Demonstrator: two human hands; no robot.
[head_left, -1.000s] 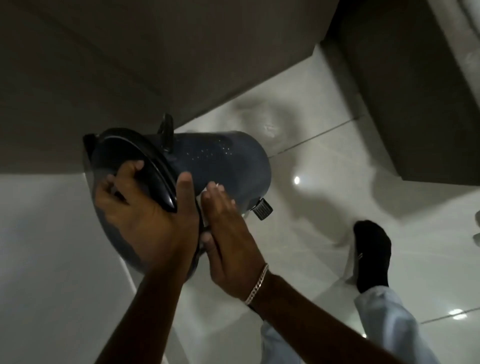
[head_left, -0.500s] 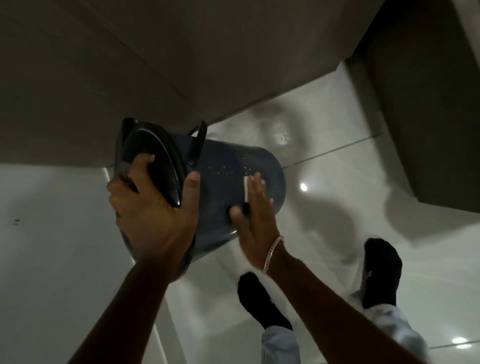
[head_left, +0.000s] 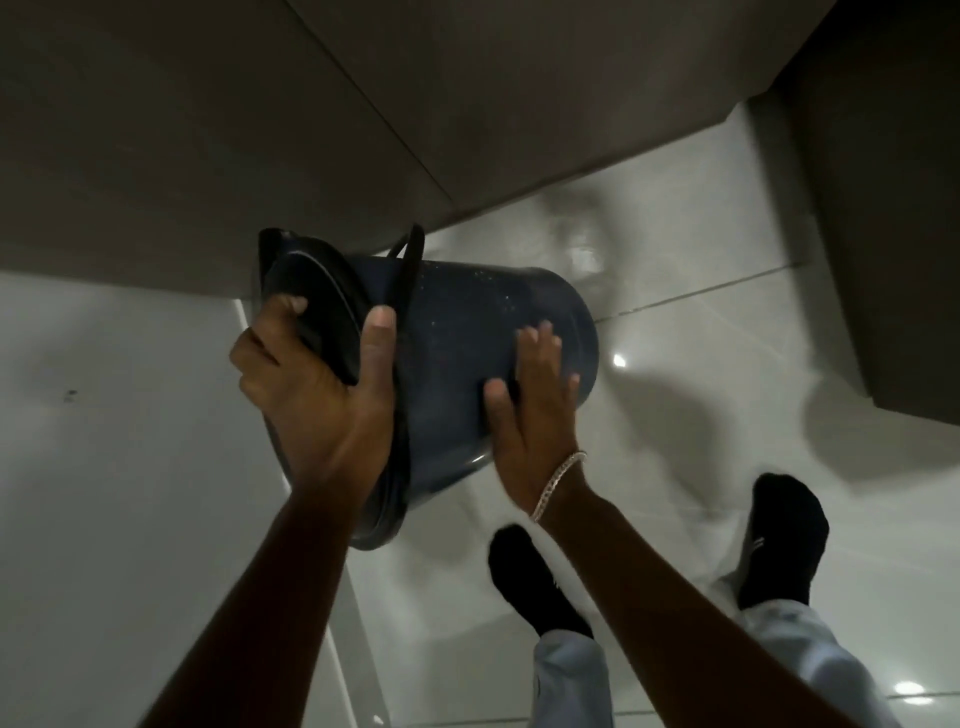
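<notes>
Mid-frame, gripping lid (head_left: 317, 304) of tipped bucket (head_left: 462, 338) with left hand (head_left: 317, 400), pressing flat right hand (head_left: 532, 421) against its side; contents hidden.

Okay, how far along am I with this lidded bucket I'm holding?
Done: the blue bucket is up off the tiled floor and tipped onto its side, with its dark lid over the mouth. In hand: your left hand grips the lid's edge against the rim, and your right hand presses flat on the wall near the base. Left: probably setting it down or emptying it; no spill is visible.
</notes>
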